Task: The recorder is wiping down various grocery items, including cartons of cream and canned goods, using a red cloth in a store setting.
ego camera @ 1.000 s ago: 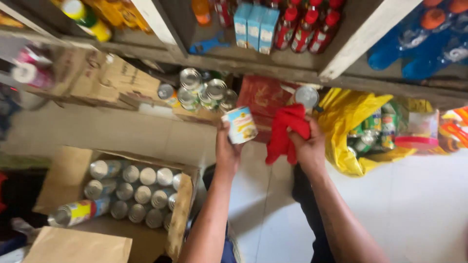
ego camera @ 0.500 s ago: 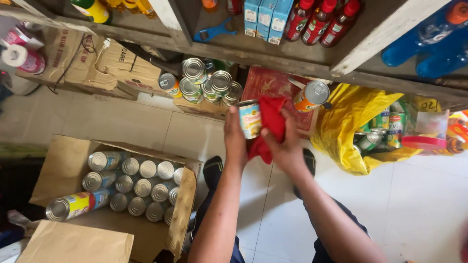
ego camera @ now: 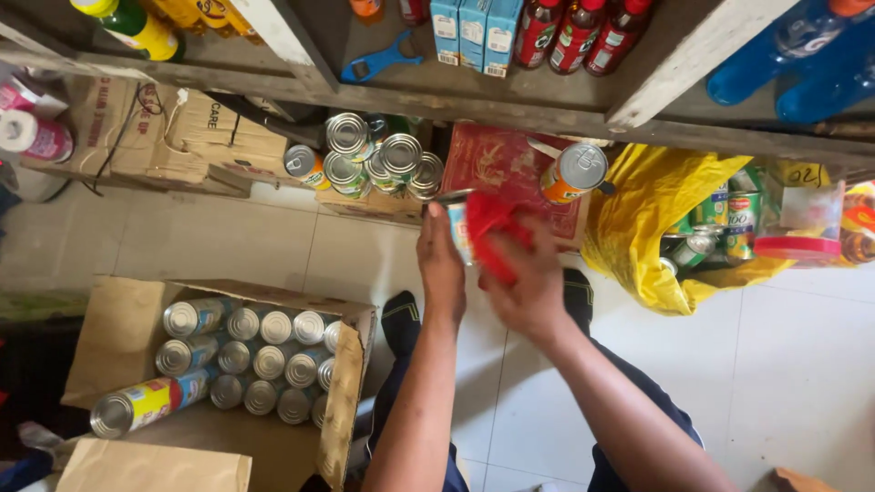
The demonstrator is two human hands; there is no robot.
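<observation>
Left hand (ego camera: 441, 260) gripped a can (ego camera: 458, 228); right hand (ego camera: 524, 282) clutched a red cloth (ego camera: 492, 232), wiping; boxed cans (ego camera: 246, 351) remained.

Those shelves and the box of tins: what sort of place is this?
Probably a small grocery shop or its stockroom: wooden shelves hold bottled drinks, a cardboard box on the floor is full of tins, and more tins are stacked beneath.

One head camera is looking steeply down, close over the hands (ego camera: 492, 269), facing the shelf (ego camera: 510, 105) and tiled floor (ego camera: 793, 364).
</observation>
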